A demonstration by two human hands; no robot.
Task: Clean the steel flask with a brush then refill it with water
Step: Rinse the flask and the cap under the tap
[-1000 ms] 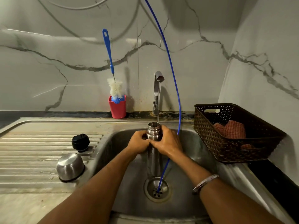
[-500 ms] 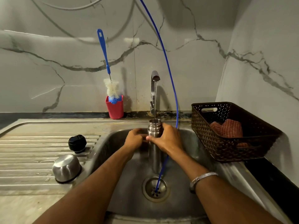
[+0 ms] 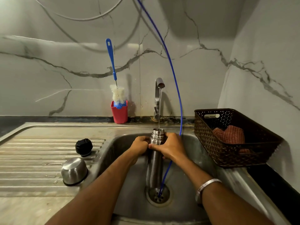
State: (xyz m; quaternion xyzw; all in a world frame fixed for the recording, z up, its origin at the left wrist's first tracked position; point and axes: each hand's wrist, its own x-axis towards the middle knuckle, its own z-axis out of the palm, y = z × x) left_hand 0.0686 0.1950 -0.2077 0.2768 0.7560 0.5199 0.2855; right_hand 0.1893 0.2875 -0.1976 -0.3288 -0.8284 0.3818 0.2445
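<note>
Tall cylindrical steel flask stands upright at frame centre in the stainless steel sink, open mouth under the chrome tap, thin water stream running in. Left hand and right hand both grip its upper body just below the neck. Thin blue hose drops from top centre into the drain. Lower left, on the ribbed drainboard: round black plastic cap, steel cup lid (upside down). Blue-handled bottle brush sits in a red plastic cup by the wall. Brown woven plastic basket at right holds a red checked cloth.
</note>
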